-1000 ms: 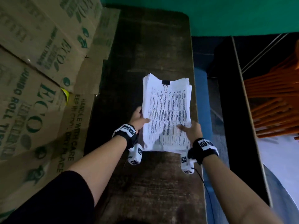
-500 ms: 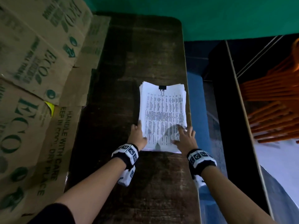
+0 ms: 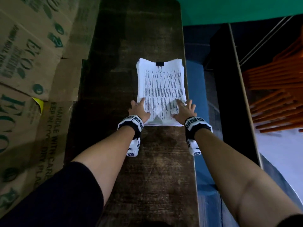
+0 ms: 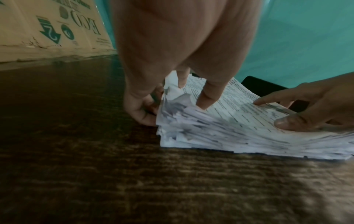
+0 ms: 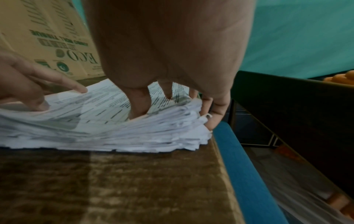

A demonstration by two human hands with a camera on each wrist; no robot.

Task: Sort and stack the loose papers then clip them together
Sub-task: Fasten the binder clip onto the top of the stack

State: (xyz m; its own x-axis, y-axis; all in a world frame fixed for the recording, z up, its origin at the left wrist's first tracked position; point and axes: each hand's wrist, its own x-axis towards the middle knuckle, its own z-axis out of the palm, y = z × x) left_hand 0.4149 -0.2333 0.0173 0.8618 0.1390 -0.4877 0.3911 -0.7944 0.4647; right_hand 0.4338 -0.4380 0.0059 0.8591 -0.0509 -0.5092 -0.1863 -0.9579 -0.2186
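Observation:
A thick stack of printed white papers (image 3: 161, 89) lies flat on the dark wooden table (image 3: 131, 38), close to its right edge. A black binder clip (image 3: 160, 64) grips the middle of the stack's far edge. My left hand (image 3: 139, 108) is at the near left corner, with its thumb on the top sheet and its fingers (image 4: 141, 112) down along the ragged left side. My right hand (image 3: 184, 110) is spread over the near right corner. Its thumb (image 5: 138, 104) presses on the top sheet and its outer fingers (image 5: 214, 115) hang past the right side. The sheet edges (image 5: 114, 130) are uneven.
Printed cardboard boxes (image 3: 32, 63) line the table's left side. To the right of the table edge runs a blue strip (image 3: 195, 79), then a dark gap and a pile of orange rods (image 3: 278, 89). A green wall (image 3: 229, 7) closes the far end.
The clipped stack, held tilted up off the table a second ago, now lies flat. Both hands have slid to its near corners and rest on top.

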